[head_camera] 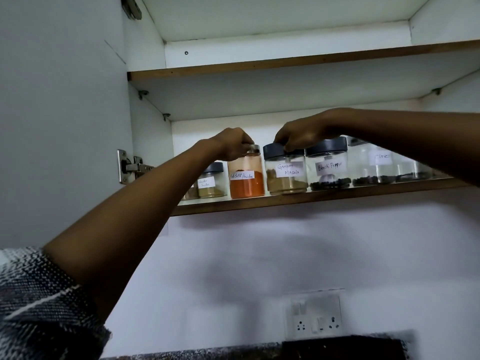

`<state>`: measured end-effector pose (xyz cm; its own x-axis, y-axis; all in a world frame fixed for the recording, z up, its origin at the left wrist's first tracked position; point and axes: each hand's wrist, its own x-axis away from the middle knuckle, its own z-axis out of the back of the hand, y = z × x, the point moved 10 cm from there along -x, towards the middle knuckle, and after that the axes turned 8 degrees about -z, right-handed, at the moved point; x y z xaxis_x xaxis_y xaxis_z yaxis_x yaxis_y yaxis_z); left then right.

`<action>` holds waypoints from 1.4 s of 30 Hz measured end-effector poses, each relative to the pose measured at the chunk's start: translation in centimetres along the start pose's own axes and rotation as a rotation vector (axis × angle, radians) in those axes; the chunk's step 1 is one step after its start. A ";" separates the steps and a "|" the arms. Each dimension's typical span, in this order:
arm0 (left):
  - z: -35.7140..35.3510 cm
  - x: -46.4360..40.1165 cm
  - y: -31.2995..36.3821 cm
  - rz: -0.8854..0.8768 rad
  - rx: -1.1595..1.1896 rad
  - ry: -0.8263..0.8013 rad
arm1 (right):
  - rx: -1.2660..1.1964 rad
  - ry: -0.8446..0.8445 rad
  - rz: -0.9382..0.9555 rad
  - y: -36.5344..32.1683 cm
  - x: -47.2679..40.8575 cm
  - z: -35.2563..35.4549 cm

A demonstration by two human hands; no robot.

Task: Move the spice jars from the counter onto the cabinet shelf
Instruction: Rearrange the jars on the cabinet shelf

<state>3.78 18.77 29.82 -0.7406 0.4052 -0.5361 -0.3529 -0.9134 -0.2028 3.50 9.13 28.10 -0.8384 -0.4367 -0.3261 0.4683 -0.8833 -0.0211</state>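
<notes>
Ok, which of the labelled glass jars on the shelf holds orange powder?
The glass jar labelled red chilli powder, gripped at its lid by the left hand; its neighbours hold tan powder or dark whole spices.

The left hand (235,146) is covering most of the chilli jar's (246,175) lid. The right forearm is hiding the tops of the clove jars (381,165). A jar (211,181) behind the left forearm is showing a label too small to read.
</notes>
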 end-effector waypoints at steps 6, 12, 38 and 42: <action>-0.1 0.1 -0.1 -0.001 0.014 0.034 | 0.079 0.096 -0.004 -0.2 -0.6 -0.3; -0.8 -0.5 -1.2 0.008 0.002 0.049 | 0.127 0.132 -0.018 -0.3 -2.3 -0.9; -5.5 -4.9 -8.8 0.112 0.099 0.150 | 0.084 0.260 -0.045 0.7 -12.6 -5.0; -6.1 -5.4 -9.6 0.114 0.115 0.157 | 0.077 0.261 -0.035 0.7 -13.9 -5.5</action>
<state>14.65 25.15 29.64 -0.6845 0.2807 -0.6728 -0.3417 -0.9388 -0.0441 17.01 15.52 27.41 -0.7487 -0.3562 -0.5590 0.4097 -0.9117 0.0322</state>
